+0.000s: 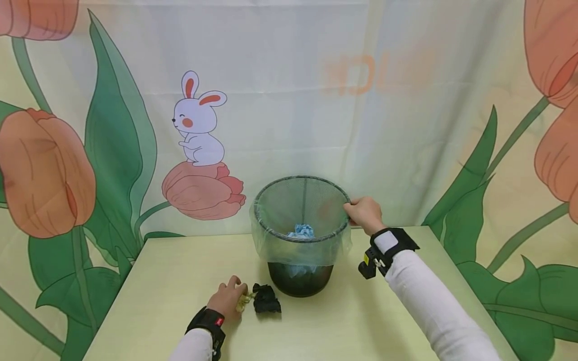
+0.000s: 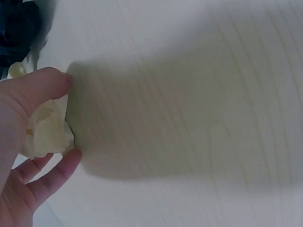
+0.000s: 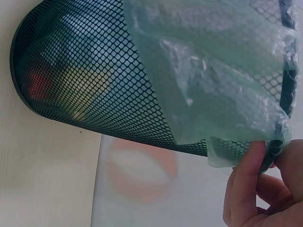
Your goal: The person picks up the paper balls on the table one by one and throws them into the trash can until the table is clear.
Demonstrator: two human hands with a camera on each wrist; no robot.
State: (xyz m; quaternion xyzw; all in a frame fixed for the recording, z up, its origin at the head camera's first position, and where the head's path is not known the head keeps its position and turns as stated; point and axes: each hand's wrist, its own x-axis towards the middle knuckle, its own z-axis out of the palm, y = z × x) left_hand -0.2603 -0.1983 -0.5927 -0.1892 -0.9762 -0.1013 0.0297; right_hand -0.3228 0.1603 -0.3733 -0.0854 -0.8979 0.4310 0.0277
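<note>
A black mesh wastebasket (image 1: 301,281) lined with a thin, pale green plastic bag (image 3: 182,90) stands on the table. My right hand (image 1: 366,214) grips its rim at the right side, thumb and fingers on either side of the edge. Crumpled blue paper (image 1: 303,231) lies inside; reddish and yellowish pieces show through the mesh in the right wrist view. Left of the basket, low over the tabletop, my left hand (image 1: 228,299) holds a crumpled yellow paper (image 2: 49,127) between thumb and fingers. Just right of that hand sits a crumpled black piece (image 1: 266,299).
The pale wood-grain table (image 1: 343,326) carries the basket near its far edge. Behind it hangs a curtain (image 1: 289,115) printed with tulips and a white rabbit.
</note>
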